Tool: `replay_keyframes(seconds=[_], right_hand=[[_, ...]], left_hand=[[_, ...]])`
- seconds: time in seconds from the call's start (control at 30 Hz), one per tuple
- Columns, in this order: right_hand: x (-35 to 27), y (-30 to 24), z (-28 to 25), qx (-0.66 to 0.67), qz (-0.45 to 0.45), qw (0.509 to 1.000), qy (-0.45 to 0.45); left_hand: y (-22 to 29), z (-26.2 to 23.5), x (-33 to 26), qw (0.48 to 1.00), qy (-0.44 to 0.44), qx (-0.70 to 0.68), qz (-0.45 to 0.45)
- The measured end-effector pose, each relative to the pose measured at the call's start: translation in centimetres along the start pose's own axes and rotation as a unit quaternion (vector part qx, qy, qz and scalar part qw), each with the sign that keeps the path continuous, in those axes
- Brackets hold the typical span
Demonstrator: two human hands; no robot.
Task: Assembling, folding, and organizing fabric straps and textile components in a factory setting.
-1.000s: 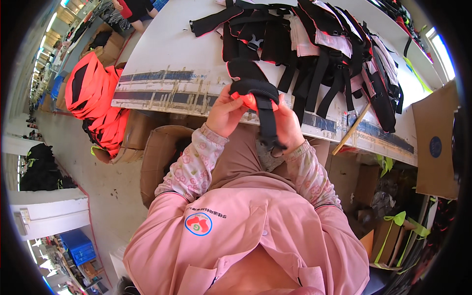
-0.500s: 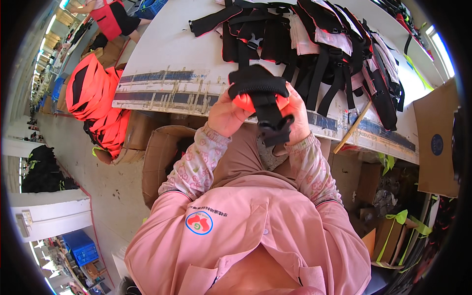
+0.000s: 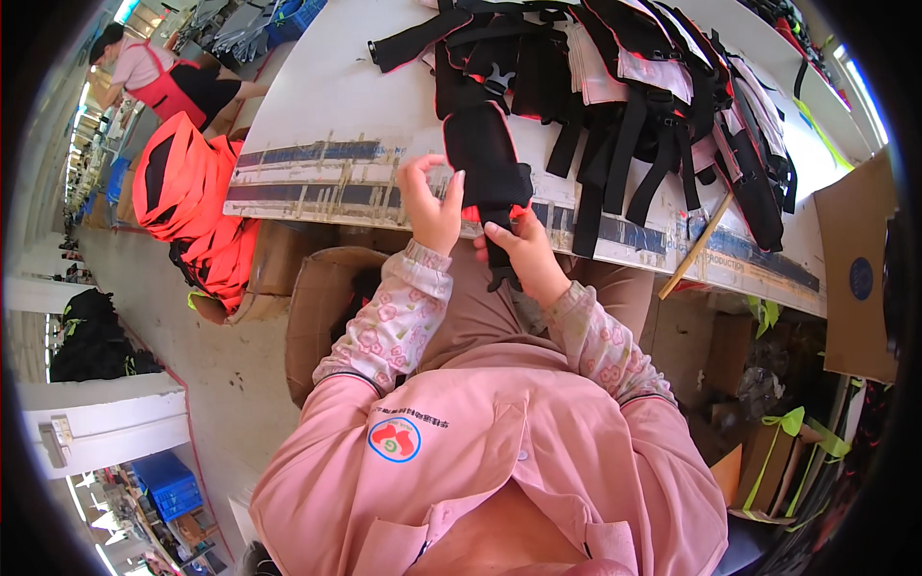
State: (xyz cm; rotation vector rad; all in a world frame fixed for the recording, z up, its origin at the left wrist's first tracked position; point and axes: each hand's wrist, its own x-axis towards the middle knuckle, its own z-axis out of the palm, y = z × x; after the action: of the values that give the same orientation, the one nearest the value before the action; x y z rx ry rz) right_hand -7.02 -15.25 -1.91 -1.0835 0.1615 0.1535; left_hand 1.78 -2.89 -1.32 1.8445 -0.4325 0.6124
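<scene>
A black padded strap (image 3: 480,146) with a thin red edge lies lengthwise over the near edge of the table, its wide end flat and pointing away from me. My right hand (image 3: 530,254) grips its lower part, thumb on top, near a dark band and a bit of orange lining. From there a narrow black webbing with a dark buckle-like end (image 3: 501,278) hangs toward my lap. Just left of the pad is my left hand (image 3: 434,209), thumb and fingers apart, holding nothing.
A heap of black straps with pink and red linings (image 3: 663,115) covers the far right of the white table (image 3: 336,115). A wooden stick (image 3: 696,245) juts over its edge. Bright orange bundles (image 3: 182,192) stand at left, near a cardboard container (image 3: 327,298). Another person (image 3: 163,82) works far left.
The pad was folded and held in both hands; now it is unfolded and stretched away from me. My left hand has let go, and the right has moved left and lower.
</scene>
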Motion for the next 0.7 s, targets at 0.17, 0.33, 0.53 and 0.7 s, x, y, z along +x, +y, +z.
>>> replay_keyframes(seconds=[0.17,0.33,0.53,0.7], right_hand=[[0.4,0.8,-0.5,-0.337,-0.077,0.936,0.071],[-0.9,0.6,1.1,-0.556,-0.176,0.807,0.095],[-1.1,-0.2,1.2,-0.588,-0.128,0.796,0.063],[0.3,-0.3,2.1,-0.493,-0.133,0.860,0.018]], left_hand=[[0.1,-0.7,0.7,0.982,-0.162,0.009,0.095],[-1.7,-0.2,-0.6,0.939,-0.284,-0.123,-0.150],[-1.0,0.0,-0.8,0.924,-0.277,-0.193,-0.182],[-3.3,-0.7,3.0,0.986,-0.092,0.137,-0.007]])
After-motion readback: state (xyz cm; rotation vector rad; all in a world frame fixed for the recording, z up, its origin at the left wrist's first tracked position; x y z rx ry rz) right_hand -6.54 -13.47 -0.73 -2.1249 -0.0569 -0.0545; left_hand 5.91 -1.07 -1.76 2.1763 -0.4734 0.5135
